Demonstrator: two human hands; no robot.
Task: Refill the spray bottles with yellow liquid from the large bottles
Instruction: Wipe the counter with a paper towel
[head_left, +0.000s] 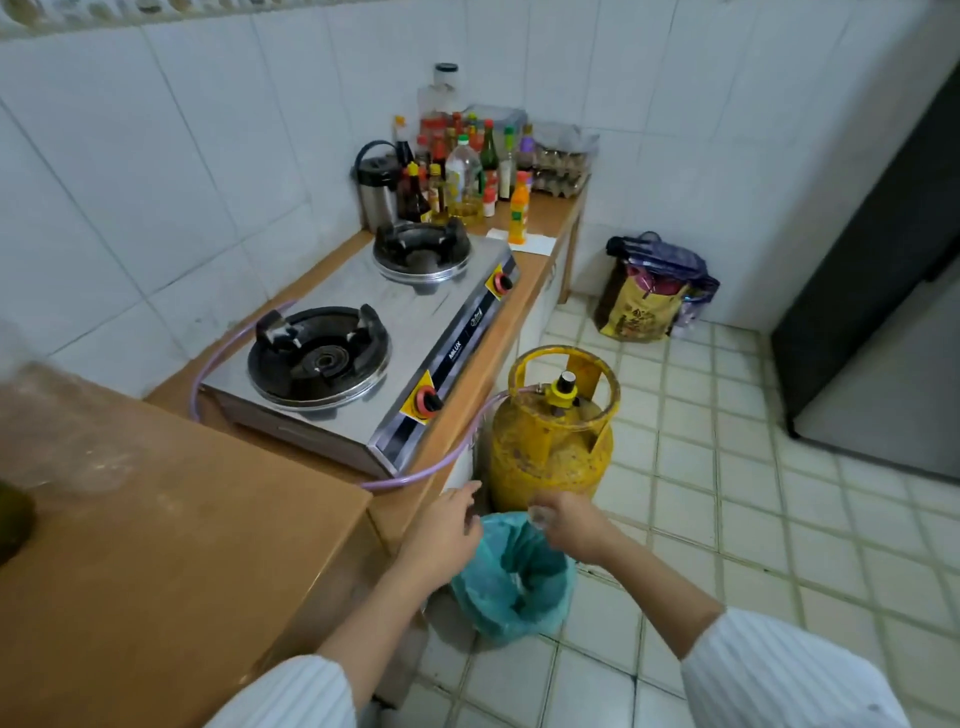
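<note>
Both hands hover over a bin lined with a teal plastic bag (511, 577) on the tiled floor. The left hand (451, 525) has its fingers loosely spread, holding nothing. The right hand (571, 522) pinches a small clear item (537, 515), too blurred to name. At twelve o'clock, far along the brown wooden bench (156, 545), a large clear bottle of yellow liquid (464, 182) stands among sauce bottles, beyond the steel two-burner stove (363, 353). A yellow gas cylinder (553, 431) stands just beyond the bin.
</note>
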